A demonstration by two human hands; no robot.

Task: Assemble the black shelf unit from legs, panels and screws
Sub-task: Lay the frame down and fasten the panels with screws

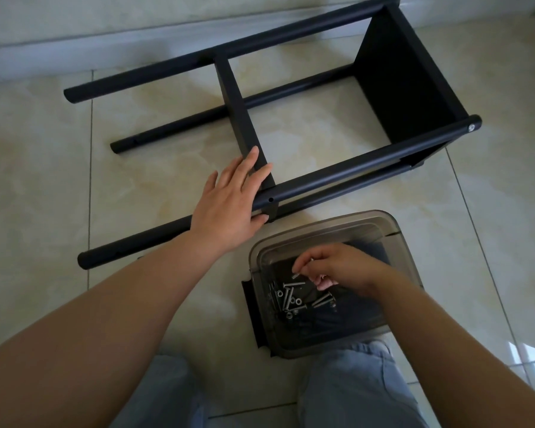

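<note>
The black shelf unit (399,75) lies on its side on the tiled floor, with four round legs and two panels fitted. My left hand (229,199) rests on the near upper leg (352,163), its straight fingers touching the middle panel (235,100) beside an empty screw hole (270,199). My right hand (337,267) reaches into a clear plastic box (346,220) and pinches one silver screw (303,268) between thumb and fingers. Several more screws and washers (294,298) lie loose in the box bottom.
The box stands on the floor just in front of my knees (352,381), with a black flat piece (254,313) under its left side. A pale wall base (136,26) runs behind the shelf. Bare tiles lie to the left and right.
</note>
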